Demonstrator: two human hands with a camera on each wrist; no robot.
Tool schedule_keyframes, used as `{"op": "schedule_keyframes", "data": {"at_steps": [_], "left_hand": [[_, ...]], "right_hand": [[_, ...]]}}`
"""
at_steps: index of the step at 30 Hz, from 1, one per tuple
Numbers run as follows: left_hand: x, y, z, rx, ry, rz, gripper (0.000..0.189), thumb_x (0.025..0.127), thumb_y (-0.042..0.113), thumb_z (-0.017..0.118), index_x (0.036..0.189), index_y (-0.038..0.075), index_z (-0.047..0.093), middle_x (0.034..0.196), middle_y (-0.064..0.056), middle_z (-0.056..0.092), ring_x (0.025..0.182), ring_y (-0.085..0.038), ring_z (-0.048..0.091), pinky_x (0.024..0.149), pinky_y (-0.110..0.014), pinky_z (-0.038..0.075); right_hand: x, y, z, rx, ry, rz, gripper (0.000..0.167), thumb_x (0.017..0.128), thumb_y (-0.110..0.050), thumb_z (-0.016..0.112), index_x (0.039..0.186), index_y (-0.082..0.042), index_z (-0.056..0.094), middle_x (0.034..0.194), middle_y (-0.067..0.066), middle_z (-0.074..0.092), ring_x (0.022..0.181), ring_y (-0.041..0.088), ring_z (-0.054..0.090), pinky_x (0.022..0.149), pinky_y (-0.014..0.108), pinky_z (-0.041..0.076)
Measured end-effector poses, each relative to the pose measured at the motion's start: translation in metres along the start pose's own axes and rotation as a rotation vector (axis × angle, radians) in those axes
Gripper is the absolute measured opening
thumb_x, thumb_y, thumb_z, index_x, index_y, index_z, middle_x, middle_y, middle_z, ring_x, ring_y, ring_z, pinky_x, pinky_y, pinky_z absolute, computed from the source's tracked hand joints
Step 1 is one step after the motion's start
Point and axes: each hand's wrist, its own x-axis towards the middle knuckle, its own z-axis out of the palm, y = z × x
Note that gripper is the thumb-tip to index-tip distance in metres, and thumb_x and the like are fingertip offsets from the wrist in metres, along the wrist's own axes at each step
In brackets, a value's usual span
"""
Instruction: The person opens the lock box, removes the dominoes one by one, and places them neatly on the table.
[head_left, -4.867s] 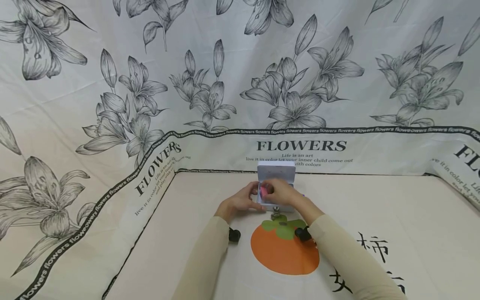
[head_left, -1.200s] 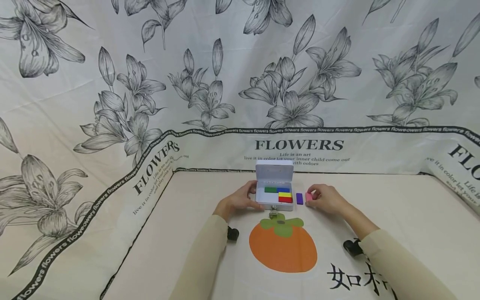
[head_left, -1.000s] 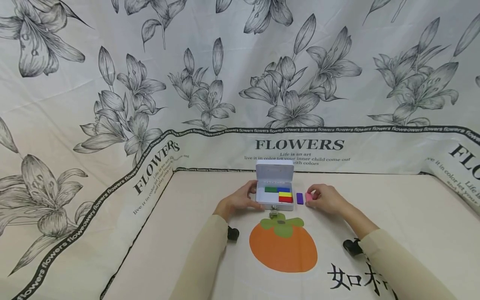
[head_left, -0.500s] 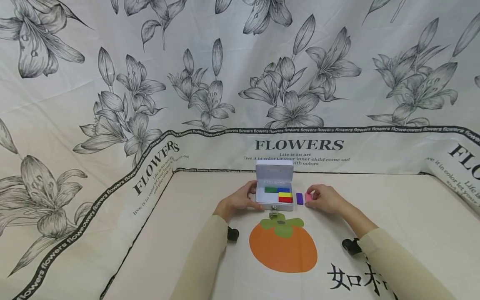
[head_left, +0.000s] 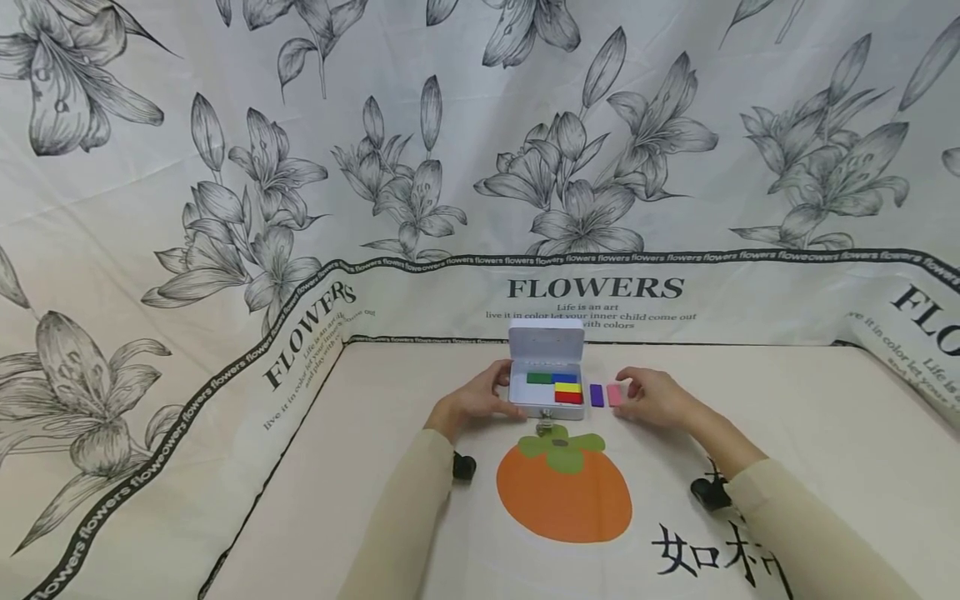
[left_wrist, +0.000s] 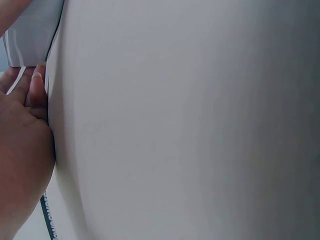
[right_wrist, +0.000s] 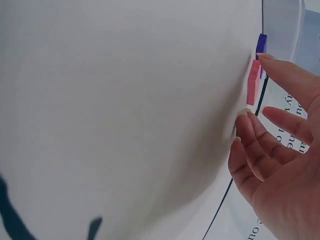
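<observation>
I grip the box (head_left: 546, 345) near the counter (head_left: 795, 408)'s far edge with my left hand (head_left: 482, 395), presumably steadying it, my right hand (head_left: 656, 397)'s fingers parted beside the pink block (head_left: 614, 394).

Box (head_left: 531, 393): open, near table's (head_left: 330, 475) back edge
Blocks (head_left: 567, 397) inside: green, blue, yellow, red
Left hand (head_left: 486, 395): holds box's left edge
Right hand (head_left: 652, 397): beside pink block (head_left: 614, 394)
Purple block (head_left: 597, 395): between both

Soft light casts a blurred shadow (right_wrist: 200, 150) on the tabletop (head_left: 810, 400); the left wrist view darkens rightward.
</observation>
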Motion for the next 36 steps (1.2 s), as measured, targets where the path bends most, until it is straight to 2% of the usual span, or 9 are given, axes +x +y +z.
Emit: {"op": "schedule_keyframes", "data": {"at_steps": [6, 11, 18, 27, 36], "left_hand": [[-0.001, 0.002, 0.0, -0.009, 0.004, -0.004, 0.102, 0.074, 0.015, 0.093, 0.158, 0.019, 0.034, 0.135, -0.003, 0.052, 0.124, -0.021, 0.045, 0.113, -0.042, 0.035], [0.0, 0.0, 0.0, -0.013, 0.007, -0.009, 0.102, 0.074, 0.017, 0.093, 0.158, 0.02, 0.034, 0.136, -0.003, 0.052, 0.125, -0.022, 0.045, 0.114, -0.042, 0.034], [0.0, 0.0, 0.0, 0.007, 0.012, -0.013, 0.101, 0.075, 0.019, 0.093, 0.158, 0.02, 0.034, 0.137, -0.001, 0.052, 0.126, -0.021, 0.045, 0.113, -0.041, 0.035], [0.002, 0.002, -0.001, -0.009, 0.012, -0.01, 0.102, 0.074, 0.016, 0.093, 0.158, 0.02, 0.035, 0.135, -0.001, 0.053, 0.124, -0.02, 0.045, 0.112, -0.041, 0.035], [0.0, 0.003, -0.001, 0.003, 0.021, -0.03, 0.104, 0.072, 0.015, 0.094, 0.158, 0.02, 0.035, 0.135, -0.001, 0.053, 0.124, -0.02, 0.045, 0.111, -0.04, 0.036]], "right_hand": [[-0.006, -0.005, -0.009, -0.042, 0.022, -0.04, 0.058, 0.086, -0.017, 0.081, 0.131, 0.01, 0.056, 0.105, 0.02, 0.065, 0.086, 0.025, 0.059, 0.079, 0.042, 0.052], [-0.005, -0.01, -0.012, -0.052, 0.049, -0.084, 0.05, 0.088, -0.017, 0.08, 0.127, 0.009, 0.06, 0.105, 0.02, 0.065, 0.085, 0.024, 0.057, 0.076, 0.038, 0.051], [0.0, -0.02, -0.012, -0.044, 0.058, -0.126, 0.045, 0.091, -0.02, 0.076, 0.124, 0.008, 0.064, 0.107, 0.017, 0.066, 0.093, 0.027, 0.059, 0.079, 0.039, 0.05], [0.007, -0.041, -0.007, -0.012, 0.083, -0.233, 0.037, 0.088, -0.01, 0.079, 0.117, 0.009, 0.066, 0.105, 0.02, 0.068, 0.092, 0.032, 0.061, 0.076, 0.037, 0.051], [0.024, -0.057, 0.007, -0.042, 0.043, -0.224, 0.032, 0.088, -0.008, 0.079, 0.115, 0.006, 0.07, 0.106, 0.017, 0.068, 0.095, 0.033, 0.06, 0.079, 0.038, 0.052]]}}
